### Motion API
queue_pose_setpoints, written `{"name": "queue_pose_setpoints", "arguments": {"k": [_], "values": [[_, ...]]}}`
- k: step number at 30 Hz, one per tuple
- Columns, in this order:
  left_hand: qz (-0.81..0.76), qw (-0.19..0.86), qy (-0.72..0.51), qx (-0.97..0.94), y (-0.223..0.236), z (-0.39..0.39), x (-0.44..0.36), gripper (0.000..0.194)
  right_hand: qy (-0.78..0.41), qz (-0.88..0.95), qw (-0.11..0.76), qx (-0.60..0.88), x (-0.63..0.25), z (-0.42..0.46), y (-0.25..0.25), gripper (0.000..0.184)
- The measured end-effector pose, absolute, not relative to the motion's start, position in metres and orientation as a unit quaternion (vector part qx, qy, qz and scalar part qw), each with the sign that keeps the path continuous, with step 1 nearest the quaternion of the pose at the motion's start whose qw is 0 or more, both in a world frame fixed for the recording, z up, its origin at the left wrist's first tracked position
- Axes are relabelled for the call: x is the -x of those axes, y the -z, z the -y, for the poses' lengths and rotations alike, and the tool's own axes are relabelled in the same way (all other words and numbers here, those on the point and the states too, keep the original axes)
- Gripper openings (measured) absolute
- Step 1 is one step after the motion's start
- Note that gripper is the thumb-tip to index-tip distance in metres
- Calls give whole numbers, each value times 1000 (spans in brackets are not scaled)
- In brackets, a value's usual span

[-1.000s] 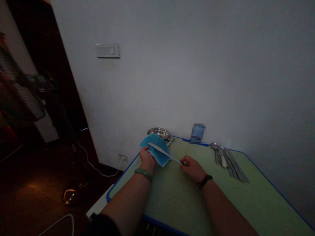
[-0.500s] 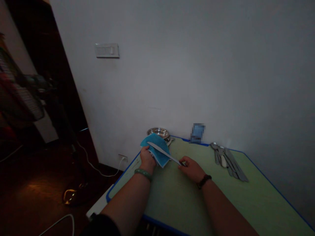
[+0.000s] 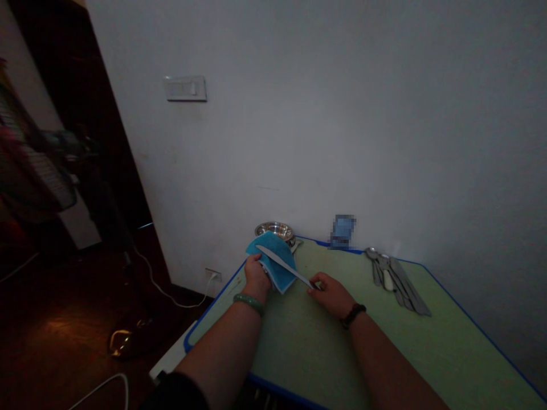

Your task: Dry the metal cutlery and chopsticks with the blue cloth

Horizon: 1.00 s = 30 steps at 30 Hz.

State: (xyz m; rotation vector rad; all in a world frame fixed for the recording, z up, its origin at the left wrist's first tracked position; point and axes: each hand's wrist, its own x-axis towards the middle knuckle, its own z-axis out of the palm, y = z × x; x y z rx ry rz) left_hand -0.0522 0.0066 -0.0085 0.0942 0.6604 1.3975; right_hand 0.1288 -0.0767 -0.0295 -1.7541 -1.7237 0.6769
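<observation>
My left hand (image 3: 256, 278) grips a folded blue cloth (image 3: 278, 271) near the table's far left corner. A long metal table knife (image 3: 282, 266) lies across the cloth, its tip at the upper fold. My right hand (image 3: 332, 294) pinches the knife's near end, with the fingers closed around it. The blade runs from there up into the cloth, and the part under the fold is hidden. A green table with a blue edge (image 3: 325, 347) lies beneath both hands.
A steel bowl (image 3: 274, 230) stands behind the cloth at the far edge. Several spoons and knives (image 3: 397, 283) lie at the table's far right. A pixelated blue object (image 3: 342, 232) leans at the wall. A white cable (image 3: 171, 298) runs from a wall socket (image 3: 212, 275) across the dark floor.
My right hand has shifted slightly left along the knife. The cloth and left hand have barely moved.
</observation>
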Motion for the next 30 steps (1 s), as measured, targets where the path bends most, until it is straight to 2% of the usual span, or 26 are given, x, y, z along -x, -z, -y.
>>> {"name": "queue_pose_setpoints", "arguments": {"k": [3,20,30], "values": [[-355,684,-632,-83,5,-4,51,28,-255,648,292,655,-129,77,30,26],[-333,734,-581,-116,-5,8,47,43,-259,646,290,657,-126,77,27,25],[-330,747,-567,-111,5,0,48,42,-280,648,297,644,-125,78,26,27]]}}
